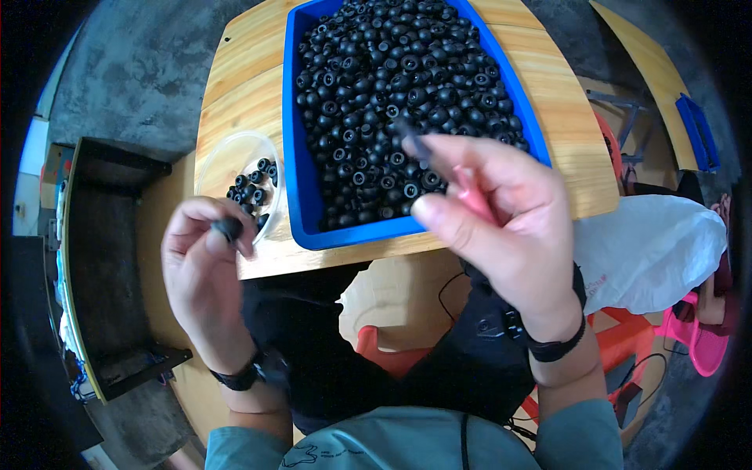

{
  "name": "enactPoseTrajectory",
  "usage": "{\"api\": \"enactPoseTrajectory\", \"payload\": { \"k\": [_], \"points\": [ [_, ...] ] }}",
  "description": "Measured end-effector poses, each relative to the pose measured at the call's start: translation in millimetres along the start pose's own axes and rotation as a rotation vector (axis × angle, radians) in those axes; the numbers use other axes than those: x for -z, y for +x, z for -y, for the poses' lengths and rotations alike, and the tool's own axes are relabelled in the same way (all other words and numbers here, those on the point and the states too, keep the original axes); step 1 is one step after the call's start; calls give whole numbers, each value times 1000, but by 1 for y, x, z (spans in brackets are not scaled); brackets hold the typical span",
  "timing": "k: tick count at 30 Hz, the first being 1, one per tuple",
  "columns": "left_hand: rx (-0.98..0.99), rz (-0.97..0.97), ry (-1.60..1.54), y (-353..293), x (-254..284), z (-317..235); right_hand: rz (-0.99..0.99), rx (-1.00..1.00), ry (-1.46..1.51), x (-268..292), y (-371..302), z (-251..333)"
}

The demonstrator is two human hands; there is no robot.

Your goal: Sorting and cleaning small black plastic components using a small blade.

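My left hand (202, 270) is closed, pinching a small round black rubber-like part (228, 228) between thumb and fingers. It hovers by the near side of a clear round plastic tub (222, 149), where several similar black parts (248, 190) lie. My right hand (521, 235) is closed round a small tool with a pink handle (473, 196). Its dark, narrow tip points up and left and is blurred, so its exact kind cannot be made out. That hand is over the near right part of a blue tray (292, 157), heaped with black hollow-ended parts (392, 94).
The tray and tub stand on a light wooden table (576, 149) in front of my lap. A dark open-topped box or shelf (110, 258) is at the left. To the right are a white bag (658, 247), an orange stool (627, 345) and a pink chair (697, 345).
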State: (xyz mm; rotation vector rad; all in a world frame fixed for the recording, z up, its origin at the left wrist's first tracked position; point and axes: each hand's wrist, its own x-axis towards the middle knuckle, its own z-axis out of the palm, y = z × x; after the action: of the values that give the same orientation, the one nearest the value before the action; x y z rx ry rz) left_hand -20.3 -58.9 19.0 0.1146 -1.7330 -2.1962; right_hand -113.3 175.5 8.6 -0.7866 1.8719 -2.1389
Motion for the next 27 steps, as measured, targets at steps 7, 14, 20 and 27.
{"api": "enactPoseTrajectory", "payload": {
  "k": [7,14,20,27],
  "points": [
    [-137,-87,970,23,22,15,-96,-16,21,11,3,2],
    [-362,343,1330,56,-56,34,-88,8,67,19,-1,1],
    [-262,579,1448,67,-61,45,-85,64,48,25,-3,-2],
    [218,410,288,42,-51,30,-69,51,19,20,-2,-1]
  ]
}}
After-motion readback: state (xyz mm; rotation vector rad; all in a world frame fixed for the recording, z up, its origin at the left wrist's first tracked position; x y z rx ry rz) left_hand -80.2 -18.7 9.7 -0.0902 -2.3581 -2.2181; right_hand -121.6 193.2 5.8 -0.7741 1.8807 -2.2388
